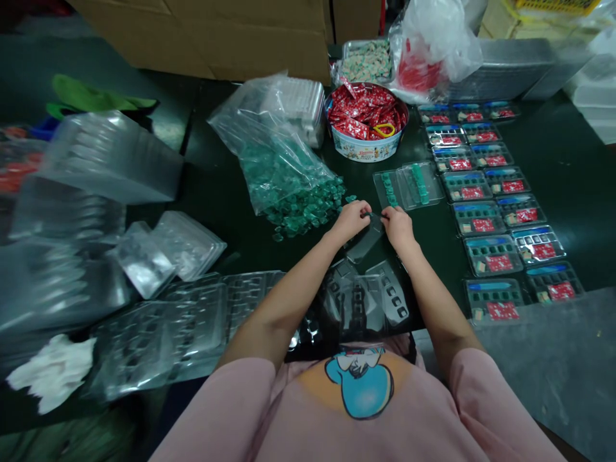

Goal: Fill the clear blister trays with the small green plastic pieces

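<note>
My left hand [353,220] and my right hand [398,226] meet near the middle of the dark table, fingertips pinched at the far end of a small clear plastic tray [364,247]. Whatever lies between the fingertips is too small and dark to make out. Just left of my left hand, a heap of green translucent pieces [308,208] spills from a clear plastic bag [283,144]. Beyond my right hand lie two clear trays, each with a row of green pieces [420,184]. Several clear plastic inserts [359,298] rest close to my body, between my forearms.
A round tin [368,151] of red packets stands behind the heap. Filled clear boxes [486,253] with red packets line the right side. Stacked clear trays [115,157] and a crumpled white tissue [55,372] are at left. A cardboard box [216,38] stands at the back.
</note>
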Demonstrator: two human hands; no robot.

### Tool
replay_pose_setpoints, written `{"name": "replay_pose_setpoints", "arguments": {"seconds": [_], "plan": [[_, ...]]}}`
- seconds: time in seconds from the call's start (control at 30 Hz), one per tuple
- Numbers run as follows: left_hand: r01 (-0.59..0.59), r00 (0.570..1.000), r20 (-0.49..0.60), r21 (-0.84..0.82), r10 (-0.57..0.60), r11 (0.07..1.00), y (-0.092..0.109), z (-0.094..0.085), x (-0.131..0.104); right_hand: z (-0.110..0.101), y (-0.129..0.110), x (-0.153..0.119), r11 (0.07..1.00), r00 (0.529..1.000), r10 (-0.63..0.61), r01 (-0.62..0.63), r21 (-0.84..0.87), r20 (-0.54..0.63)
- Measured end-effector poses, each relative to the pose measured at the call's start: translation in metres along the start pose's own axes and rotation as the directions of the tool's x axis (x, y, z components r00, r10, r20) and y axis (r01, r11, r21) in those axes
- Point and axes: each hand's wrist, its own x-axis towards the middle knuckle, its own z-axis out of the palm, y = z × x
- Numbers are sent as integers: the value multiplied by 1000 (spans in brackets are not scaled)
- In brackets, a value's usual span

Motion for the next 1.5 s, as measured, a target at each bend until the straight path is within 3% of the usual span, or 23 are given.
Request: {"name": "replay_pose_setpoints", "arguments": {"seconds": [0.1,0.17,0.37,0.47,0.53,0.63,0.7,0.77,0.83,0.97,1.03,1.27,1.5], "plan": [[2,1000,-17,-65,-3,998,-1,-4,-4,0,-4,1,994,995,-70,76,78,-72],[-5,999,-39,-76,2,997,1,-7,-6,1,-9,3,989,996,-79,84,120,-47],[-38,996,-84,-92,30,995,2,-10,-12,5,-21,14,979,998,-17,6,202,57],[-42,995,-91,-79,35,996,2,-10,-15,8,-20,18,944,994,28,-59,324,101],[-59,994,-95,-49,55,997,3,-11,-16,9,-19,19,867,983,64,-139,478,170],[-100,991,-87,0,100,995,7,-15,-16,8,-18,20,645,939,129,-324,692,319],[-127,989,-77,18,128,992,11,-18,-15,5,-19,20,511,903,148,-419,751,404],[-133,988,-73,37,136,990,16,-20,-13,3,-20,21,456,888,148,-452,767,436],[-118,990,-69,66,122,991,19,-22,-11,2,-20,22,509,907,159,-414,754,390],[-80,995,-42,127,86,989,21,-23,-8,0,-14,24,798,980,149,-200,568,135],[-58,998,-30,157,64,986,19,-22,-7,-1,-9,24,878,990,134,-143,456,51],[-61,997,62,227,48,972,8,-14,-6,-3,11,15,910,992,118,-126,394,45],[-121,990,101,207,101,971,4,-7,-5,3,14,8,911,990,131,-139,388,46]]}}
